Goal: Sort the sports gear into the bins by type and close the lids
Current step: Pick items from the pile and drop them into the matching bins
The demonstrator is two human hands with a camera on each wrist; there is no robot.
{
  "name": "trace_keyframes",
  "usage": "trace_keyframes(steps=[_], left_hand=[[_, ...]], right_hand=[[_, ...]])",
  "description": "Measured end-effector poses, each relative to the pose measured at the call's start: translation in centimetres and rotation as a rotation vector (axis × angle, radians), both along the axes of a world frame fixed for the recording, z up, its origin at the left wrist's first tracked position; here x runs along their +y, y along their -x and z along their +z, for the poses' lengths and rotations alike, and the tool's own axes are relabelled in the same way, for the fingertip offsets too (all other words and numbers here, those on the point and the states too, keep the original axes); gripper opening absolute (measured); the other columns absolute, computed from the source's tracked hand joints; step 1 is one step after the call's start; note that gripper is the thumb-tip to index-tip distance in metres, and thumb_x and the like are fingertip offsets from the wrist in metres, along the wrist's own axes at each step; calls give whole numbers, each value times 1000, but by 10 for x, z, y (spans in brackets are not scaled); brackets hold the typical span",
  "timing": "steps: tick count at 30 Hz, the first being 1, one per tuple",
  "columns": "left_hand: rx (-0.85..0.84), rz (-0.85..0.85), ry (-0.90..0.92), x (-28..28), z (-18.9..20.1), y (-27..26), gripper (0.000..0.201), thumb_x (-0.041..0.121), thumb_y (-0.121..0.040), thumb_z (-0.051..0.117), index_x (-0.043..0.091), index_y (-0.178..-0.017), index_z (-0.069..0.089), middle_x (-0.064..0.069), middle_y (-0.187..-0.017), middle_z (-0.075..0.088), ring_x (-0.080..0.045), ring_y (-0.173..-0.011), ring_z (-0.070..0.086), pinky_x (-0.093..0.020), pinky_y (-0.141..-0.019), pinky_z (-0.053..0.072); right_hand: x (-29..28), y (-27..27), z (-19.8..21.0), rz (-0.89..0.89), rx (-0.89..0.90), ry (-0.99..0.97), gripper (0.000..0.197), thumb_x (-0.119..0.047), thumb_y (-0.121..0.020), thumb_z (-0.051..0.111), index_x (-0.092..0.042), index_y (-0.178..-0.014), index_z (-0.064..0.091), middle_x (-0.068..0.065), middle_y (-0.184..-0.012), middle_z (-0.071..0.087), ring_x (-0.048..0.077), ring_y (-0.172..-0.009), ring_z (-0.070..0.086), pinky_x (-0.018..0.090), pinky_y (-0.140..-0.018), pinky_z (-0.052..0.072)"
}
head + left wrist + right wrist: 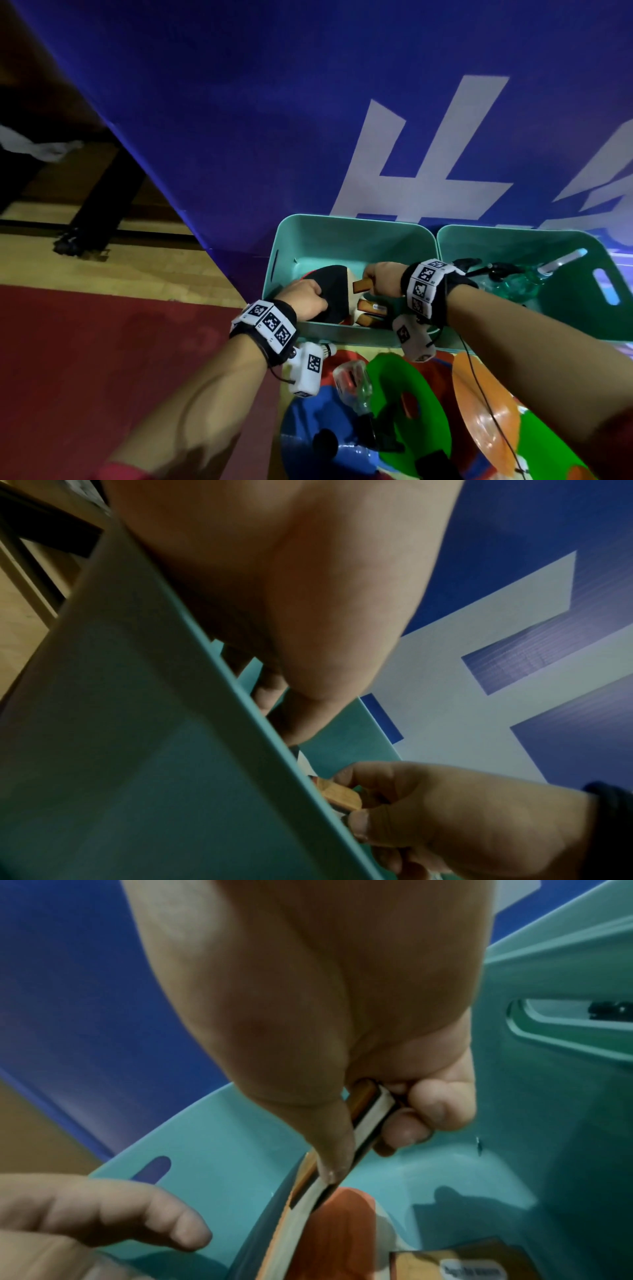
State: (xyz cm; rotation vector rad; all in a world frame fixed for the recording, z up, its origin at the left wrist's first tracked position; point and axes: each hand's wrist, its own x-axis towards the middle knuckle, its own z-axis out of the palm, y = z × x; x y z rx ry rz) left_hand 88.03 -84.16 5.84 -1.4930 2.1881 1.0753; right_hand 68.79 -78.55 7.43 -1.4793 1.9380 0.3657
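A black-faced table tennis paddle (334, 291) tilts inside the left teal bin (342, 221). My left hand (305, 301) holds the edge of its blade, thumb on the black rubber. My right hand (376, 279) grips its wooden handle (361, 286). In the right wrist view my right hand (371, 1146) has the thumb lying along the handle (369, 1118) and the fingers curled behind it. A red paddle (339, 1231) and another handle (462, 1259) lie on the bin's bottom. The left wrist view shows the bin wall (154, 750), my left hand (281, 715) and my right hand (445, 818).
A second teal bin (513, 233) at the right holds swim goggles (513, 284) with black straps. On the floor in front lie a green disc (404, 404), an orange disc (486, 411), a blue disc (308, 421) and clear goggles (352, 380). A blue banner (308, 120) stands behind the bins.
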Motion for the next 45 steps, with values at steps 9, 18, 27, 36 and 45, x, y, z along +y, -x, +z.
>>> trace_keyframes(steps=[9, 18, 27, 36, 45], left_hand=[[27, 23, 52, 1, -4, 4, 43, 27, -85, 60, 25, -128, 58, -3, -136, 53, -21, -121, 52, -32, -104, 41], [75, 59, 105, 3, -4, 11, 51, 30, -83, 61, 22, -132, 52, -3, -133, 55, -22, -115, 56, -34, -98, 47], [133, 108, 136, 12, 8, 11, 47, 26, -84, 59, 21, -130, 54, -3, -131, 57, -22, -114, 57, -33, -98, 46], [327, 209, 227, 44, 43, 3, 37, 22, -85, 60, 21, -121, 61, -3, -121, 62, -21, -106, 59, -33, -96, 48], [473, 255, 323, 110, 78, 7, 31, 21, -86, 60, 22, -117, 63, 2, -118, 64, -17, -102, 61, -31, -94, 48]], right_hand=[[-5, 9, -7, -128, -60, 59, 38, -19, -87, 64, -21, -124, 55, 9, -123, 57, 24, -98, 56, 25, -77, 42], [7, 21, -13, -265, -181, 21, 58, -33, -84, 69, -21, -136, 47, 7, -132, 53, 23, -111, 53, 26, -88, 42], [15, 24, 2, -401, -309, 188, 55, -27, -86, 70, -17, -136, 49, 6, -117, 58, 20, -98, 57, 23, -84, 44], [52, 11, 54, -491, -499, 501, 33, -10, -87, 66, -14, -119, 60, 8, -105, 60, 20, -90, 58, 36, -82, 53], [127, 4, 96, -507, -689, 681, 25, -5, -90, 62, -10, -114, 62, 9, -101, 61, 18, -87, 59, 38, -76, 55]])
